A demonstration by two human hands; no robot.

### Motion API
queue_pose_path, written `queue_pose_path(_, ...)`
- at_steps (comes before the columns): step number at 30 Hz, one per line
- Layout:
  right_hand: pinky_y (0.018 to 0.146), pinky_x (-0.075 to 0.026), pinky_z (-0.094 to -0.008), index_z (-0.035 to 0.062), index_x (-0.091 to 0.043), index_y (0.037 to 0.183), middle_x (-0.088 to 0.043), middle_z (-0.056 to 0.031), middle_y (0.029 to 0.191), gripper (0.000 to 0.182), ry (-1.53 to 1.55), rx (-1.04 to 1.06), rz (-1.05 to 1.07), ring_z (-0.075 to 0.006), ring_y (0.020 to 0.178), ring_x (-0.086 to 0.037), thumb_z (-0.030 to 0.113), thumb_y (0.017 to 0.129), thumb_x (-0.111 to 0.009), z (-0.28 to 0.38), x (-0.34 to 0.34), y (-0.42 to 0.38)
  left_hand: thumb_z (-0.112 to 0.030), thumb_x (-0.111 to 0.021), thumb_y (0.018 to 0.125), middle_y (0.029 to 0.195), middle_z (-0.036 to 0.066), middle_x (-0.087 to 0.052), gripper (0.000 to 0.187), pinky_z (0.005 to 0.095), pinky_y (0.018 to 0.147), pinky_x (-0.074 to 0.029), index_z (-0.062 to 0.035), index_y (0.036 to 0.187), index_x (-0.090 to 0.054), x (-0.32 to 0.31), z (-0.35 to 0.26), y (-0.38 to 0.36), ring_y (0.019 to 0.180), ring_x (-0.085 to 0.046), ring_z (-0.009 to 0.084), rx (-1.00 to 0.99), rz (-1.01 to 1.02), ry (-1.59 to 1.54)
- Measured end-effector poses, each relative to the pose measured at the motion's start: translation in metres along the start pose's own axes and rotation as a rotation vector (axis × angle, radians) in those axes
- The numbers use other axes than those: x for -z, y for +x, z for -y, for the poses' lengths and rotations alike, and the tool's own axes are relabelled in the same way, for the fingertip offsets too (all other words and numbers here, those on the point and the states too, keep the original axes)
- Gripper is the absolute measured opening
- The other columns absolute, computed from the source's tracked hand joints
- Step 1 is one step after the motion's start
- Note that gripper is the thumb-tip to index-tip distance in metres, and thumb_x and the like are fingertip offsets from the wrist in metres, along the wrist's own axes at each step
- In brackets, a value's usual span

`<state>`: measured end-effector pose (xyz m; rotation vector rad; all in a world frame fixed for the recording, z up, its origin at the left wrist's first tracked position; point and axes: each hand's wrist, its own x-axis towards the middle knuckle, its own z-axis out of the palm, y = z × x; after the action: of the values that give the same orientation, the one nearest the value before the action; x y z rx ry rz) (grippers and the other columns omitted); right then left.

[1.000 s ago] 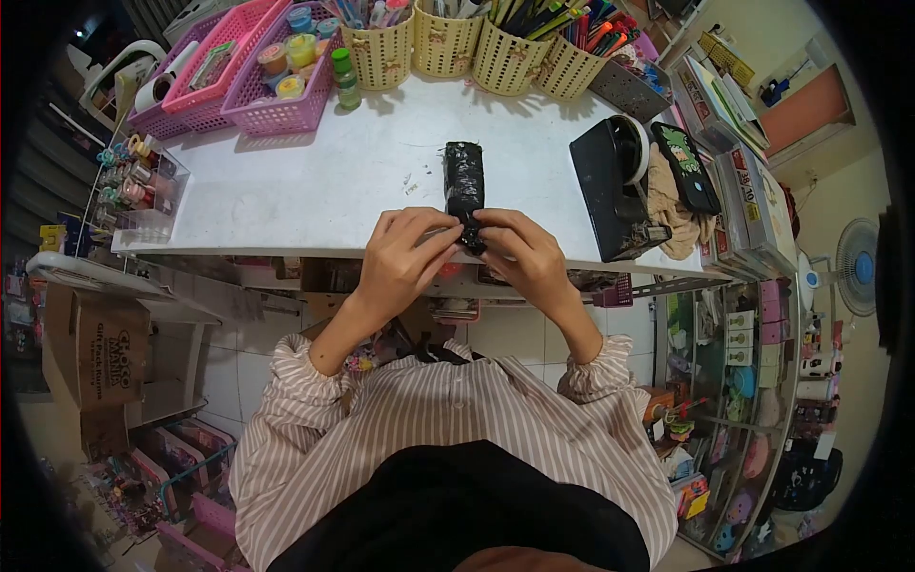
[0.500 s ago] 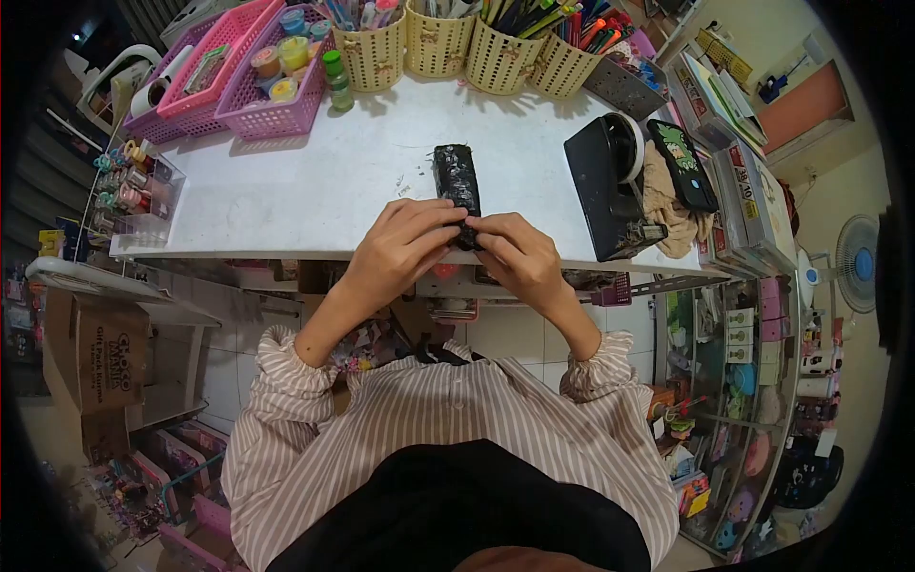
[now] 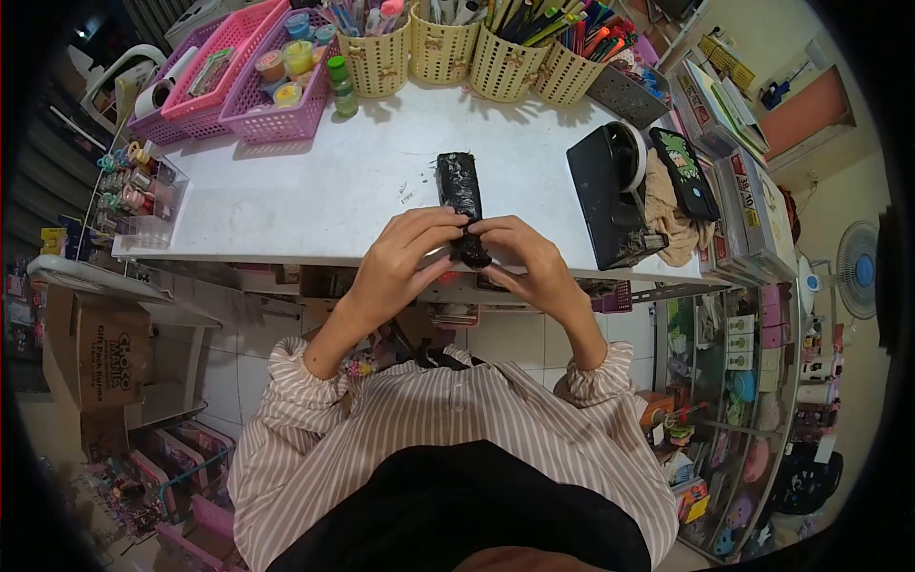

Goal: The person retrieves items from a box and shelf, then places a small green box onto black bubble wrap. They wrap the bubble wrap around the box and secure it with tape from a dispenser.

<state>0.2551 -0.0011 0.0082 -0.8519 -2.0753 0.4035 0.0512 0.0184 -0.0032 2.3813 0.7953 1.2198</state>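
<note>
A long, narrow bundle wrapped in shiny, wrinkled black material [image 3: 460, 181] lies on the white table, its near end at the front edge. My left hand [image 3: 405, 250] is closed on its left side, fingertips resting on top and thumb lower down near the end. From the right, my right hand [image 3: 524, 257] grips the same near part, index finger on top and thumb below. Between the two hands the crumpled black end shows. What is inside the wrapping is hidden.
Pen-filled cream baskets [image 3: 438, 48] line the back, beside a small green-capped bottle [image 3: 341, 88] and a purple basket of little tubs [image 3: 276, 119]. To the right stand a black tape dispenser [image 3: 600, 191] and a phone [image 3: 684, 172] on a cloth. Small dark scraps lie left of the bundle.
My hands have spread slightly at the bundle's near end, the thumbs moving lower, so more of the crumpled black end shows. The whole view has shifted a little.
</note>
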Motion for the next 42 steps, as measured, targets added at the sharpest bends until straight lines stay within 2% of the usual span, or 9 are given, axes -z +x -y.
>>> queue_pose_path(2,0.078,-0.05,-0.0319,-0.0001,-0.053,0.099,-0.054,-0.0116,0.11,0.035,0.07,-0.012,0.061,-0.0266,0.092,-0.059,0.001,0.067,-0.067,0.001,0.004,-0.002,-0.004,-0.072,0.066,0.114,0.011,-0.056,0.039,0.0359,0.089,-0.043,-0.0023,0.101,-0.056,0.003,-0.003,-0.002,0.104,-0.055,0.028,0.015,0.033,-0.044)
queue_pose_path(6,0.078,-0.051,-0.0315,-0.0018,-0.052,0.099,-0.051,-0.0125,0.111,0.036,0.06,0.01,0.064,-0.0266,0.09,-0.059,0.002,0.067,-0.068,0.002,0.005,-0.002,-0.007,-0.075,0.063,0.116,0.014,-0.052,0.044,0.0369,0.089,-0.043,-0.0016,0.101,-0.053,0.003,-0.011,-0.004,0.106,-0.054,0.0312,0.099,-0.01,-0.193)
queue_pose_path(12,0.07,-0.049,-0.0326,-0.0026,-0.052,0.093,-0.053,-0.012,0.091,0.029,-0.011,-0.206,-0.07,-0.0254,0.078,-0.058,-0.003,0.067,-0.065,0.015,-0.013,-0.011,0.001,-0.069,0.066,0.113,0.017,-0.051,0.042,0.0376,0.084,-0.045,0.002,0.102,-0.048,-0.011,-0.02,-0.012,0.102,-0.052,0.0334,0.166,-0.131,-0.043)
queue_pose_path(14,0.067,-0.047,-0.0317,-0.0026,-0.052,0.092,-0.054,-0.0122,0.085,0.028,-0.016,-0.247,-0.24,-0.0248,0.075,-0.058,-0.004,0.067,-0.065,0.017,-0.019,-0.017,0.008,-0.063,0.067,0.111,0.018,-0.05,0.041,0.0347,0.087,-0.046,0.0032,0.104,-0.046,-0.017,-0.021,-0.018,0.101,-0.054,0.0307,0.212,-0.245,0.032)
queue_pose_path(19,0.066,-0.047,-0.0304,-0.003,-0.053,0.091,-0.055,-0.0126,0.083,0.025,-0.024,-0.246,-0.249,-0.0239,0.075,-0.058,-0.006,0.068,-0.062,0.018,-0.019,-0.02,0.002,-0.067,0.066,0.113,0.015,-0.049,0.048,0.037,0.087,-0.041,0.0008,0.108,-0.046,-0.017,-0.033,-0.01,0.104,-0.049,0.0302,0.246,-0.134,0.06)
queue_pose_path(21,0.066,-0.047,-0.0304,-0.003,-0.053,0.091,-0.055,-0.0126,0.084,0.024,-0.001,-0.254,-0.233,-0.0237,0.075,-0.058,-0.008,0.069,-0.061,0.018,-0.018,-0.019,-0.004,-0.068,0.064,0.111,0.015,-0.049,0.051,0.0406,0.088,-0.033,0.0016,0.11,-0.045,-0.021,-0.031,-0.008,0.101,-0.048,0.0294,0.24,-0.109,0.146)
queue_pose_path(24,0.066,-0.047,-0.0301,-0.003,-0.055,0.09,-0.055,-0.013,0.085,0.022,0.041,-0.301,-0.241,-0.0233,0.077,-0.058,-0.009,0.069,-0.061,0.022,-0.016,-0.018,-0.003,-0.068,0.064,0.11,0.014,-0.049,0.052,0.0395,0.088,-0.032,0.0015,0.111,-0.045,-0.025,-0.032,-0.009,0.101,-0.049,0.028,0.252,-0.169,0.122)
queue_pose_path(33,0.068,-0.049,-0.0318,0.0029,-0.061,0.103,-0.052,-0.0121,0.099,0.038,-0.032,-0.187,-0.209,-0.0236,0.08,-0.058,-0.01,0.068,-0.061,0.018,-0.015,-0.024,0.002,-0.065,0.069,0.109,0.011,-0.054,0.036,0.0364,0.086,-0.04,-0.0021,0.104,-0.055,-0.013,-0.027,-0.019,0.099,-0.051,0.0278,0.202,-0.103,0.031)
queue_pose_path(42,0.068,-0.047,-0.0318,0.0039,-0.062,0.103,-0.052,-0.0114,0.101,0.034,-0.122,-0.168,-0.072,-0.0223,0.081,-0.057,-0.002,0.069,-0.061,0.02,-0.003,-0.021,0.003,-0.063,0.07,0.118,0.01,-0.055,0.042,0.0366,0.088,-0.04,-0.008,0.11,-0.06,0.007,-0.016,-0.01,0.103,-0.053,0.0262,0.052,0.06,0.118)
